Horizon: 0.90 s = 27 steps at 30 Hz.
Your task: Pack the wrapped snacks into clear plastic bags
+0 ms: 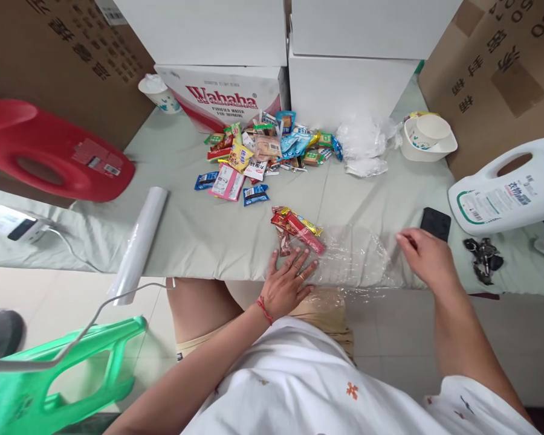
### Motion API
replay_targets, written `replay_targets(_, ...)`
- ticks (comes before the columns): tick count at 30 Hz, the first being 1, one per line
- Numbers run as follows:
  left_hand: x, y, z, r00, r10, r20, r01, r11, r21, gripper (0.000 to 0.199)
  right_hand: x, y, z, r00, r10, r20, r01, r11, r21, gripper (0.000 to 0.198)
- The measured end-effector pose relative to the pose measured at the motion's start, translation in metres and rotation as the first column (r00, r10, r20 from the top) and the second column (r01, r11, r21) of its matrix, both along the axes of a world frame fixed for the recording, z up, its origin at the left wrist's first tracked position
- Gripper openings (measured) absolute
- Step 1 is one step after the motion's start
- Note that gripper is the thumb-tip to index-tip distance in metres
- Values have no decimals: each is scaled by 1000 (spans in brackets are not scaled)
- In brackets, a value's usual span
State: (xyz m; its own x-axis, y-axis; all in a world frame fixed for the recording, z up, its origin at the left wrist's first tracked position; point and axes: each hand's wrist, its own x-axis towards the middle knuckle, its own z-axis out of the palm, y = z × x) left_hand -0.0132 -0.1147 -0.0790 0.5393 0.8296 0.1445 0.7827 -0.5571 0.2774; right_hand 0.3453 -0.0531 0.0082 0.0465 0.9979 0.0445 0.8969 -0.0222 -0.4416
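**Left hand flat at the desk edge, beside a small snack group and clear film**

Left hand (288, 284): palm down at the near edge of the desk (208, 241), fingers spread and released, tips just beside a small group of wrapped snacks. The group comprises a red stick packet (306, 232), a yellow wrapper (315, 225) partly behind it, and a brown packet (283, 241) close to the fingertips.

A sheet of clear plastic film (351, 254) lies to the right of this group, between the two hands, its near part hanging over the edge (its outline is hard to trace against the cloth).

Right hand (430, 263): fingers curled, thumb near the index finger, at the right of the film; cannot tell whether they grasp any of it. A black flat object (436, 223) sits just beyond this hand, with a bunch of keys (483, 260) to its right and a white detergent jug (503, 193) behind the keys.

Farther back: a larger pile of packaged snacks (267, 148) lies in front of a Wahaha water carton (231, 96). Crumpled clear plastic (362, 145) stands right of the pile, then a white bowl (428, 152) containing a paper cup (430, 130).

Left side: a roll of film (140, 241) projects past the desk edge; a red jug (49, 151) is behind it.
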Motion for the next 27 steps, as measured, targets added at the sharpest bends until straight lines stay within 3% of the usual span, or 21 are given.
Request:
replay_targets(4, 2, 1, -2, 1000, -14, -24, 15, 1000, 22, 57, -88, 58, 17, 969, 249, 2, -249, 969, 11, 36)
replay_targets(6, 2, 1, -5, 999, -13, -34, 14, 999, 31, 57, -143, 80, 13, 932, 354, 81, -346, 933, -98, 54)
replay_targets(9, 2, 1, -9, 999, -6, -39, 7, 999, 32, 57, -220, 90, 0, 877, 454, 158, -397, 869, -295, 79)
replay_targets(12, 2, 0, -11, 999, 12, -31, -12, 1000, 25, 55, -268, 89, -12, 839, 511, 188, -424, 830, -363, 75)
replay_targets(16, 3, -1, -7, 1000, 21, -20, -21, 1000, 15, 55, -279, 115, -13, 852, 500, 154, -411, 822, -395, 59)
replay_targets(19, 2, -1, -3, 1000, 29, -6, -29, 999, 15, 56, -259, 154, -4, 880, 440, 180, -357, 862, -360, 55)
replay_targets(22, 1, 0, -1, 1000, 21, 4, -21, 1000, 16, 58, -234, 179, 7, 904, 375, 203, -326, 915, -238, 53)
replay_targets(24, 0, 2, -1, 1000, 15, 4, -15, 1000, 13, 57, -226, 181, 9, 907, 369, 204, -334, 923, -189, 53)
replay_targets(27, 0, 2, -2, 1000, 19, 7, -19, 1000, 5, 56, -233, 171, 2, 900, 394, 186, -347, 906, -241, 58)
